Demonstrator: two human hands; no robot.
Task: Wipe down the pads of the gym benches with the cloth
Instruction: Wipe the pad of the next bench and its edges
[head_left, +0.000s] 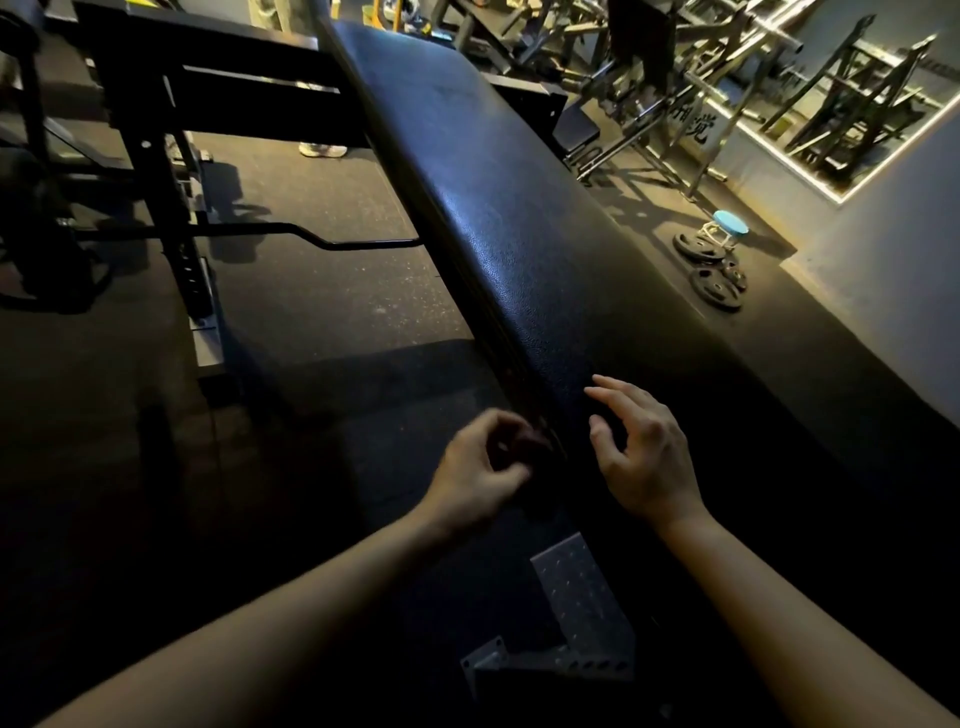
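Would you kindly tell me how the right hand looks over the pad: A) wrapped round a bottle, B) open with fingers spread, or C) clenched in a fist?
B: the right hand is open, fingers spread, over the near end of the pad.

Pad top: your way along the bench pad (519, 234) is open.
Your left: rack frame (156, 171) and bent bar (311, 236) block.
Your right: weight plates (714, 283) on the floor.

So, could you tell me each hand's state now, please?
Left hand: fingers curled, blurred; contents cannot be told.
Right hand: open, over the black textured bench pad.
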